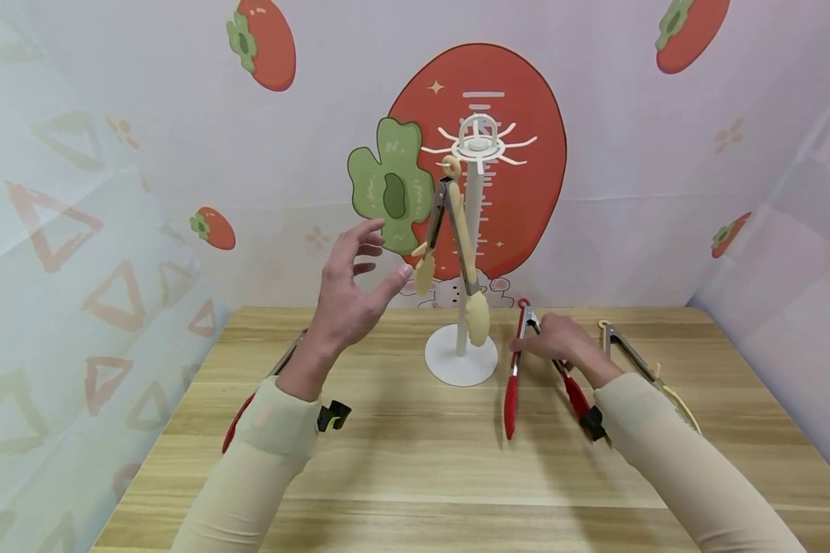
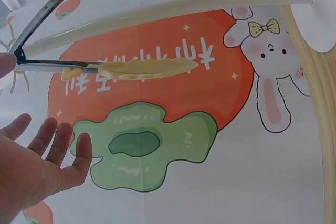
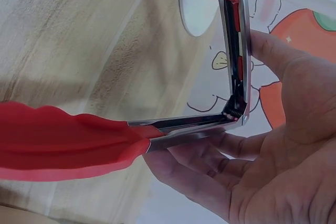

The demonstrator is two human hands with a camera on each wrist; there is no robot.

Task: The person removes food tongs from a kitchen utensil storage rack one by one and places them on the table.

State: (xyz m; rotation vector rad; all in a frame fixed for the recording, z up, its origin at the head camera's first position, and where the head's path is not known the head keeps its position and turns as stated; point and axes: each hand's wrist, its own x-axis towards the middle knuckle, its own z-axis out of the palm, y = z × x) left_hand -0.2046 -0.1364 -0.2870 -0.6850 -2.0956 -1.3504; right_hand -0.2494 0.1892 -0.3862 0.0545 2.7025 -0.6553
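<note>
Cream-tipped tongs (image 1: 465, 246) hang spread by their end ring from a hook on the left side of a white rack (image 1: 479, 146). My left hand (image 1: 353, 299) is raised beside them, thumb and fingers apart, holding nothing. In the left wrist view, the tongs' cream head (image 2: 147, 69) lies beyond its fingertips. At the right of the rack's round base (image 1: 449, 372), my right hand (image 1: 556, 338) grips red-tipped tongs (image 1: 512, 403). The right wrist view shows its thumb on one metal arm and its fingers under the other, with the red tongs (image 3: 79, 142) spread wide.
A second pair of cream-tipped tongs (image 1: 632, 357) lies on the wooden table (image 1: 422, 484) at the right, partly behind my right sleeve. Other red-tipped tongs (image 1: 235, 422) lie at the left, mostly covered by my left forearm. A printed backdrop (image 1: 318, 192) stands behind the table.
</note>
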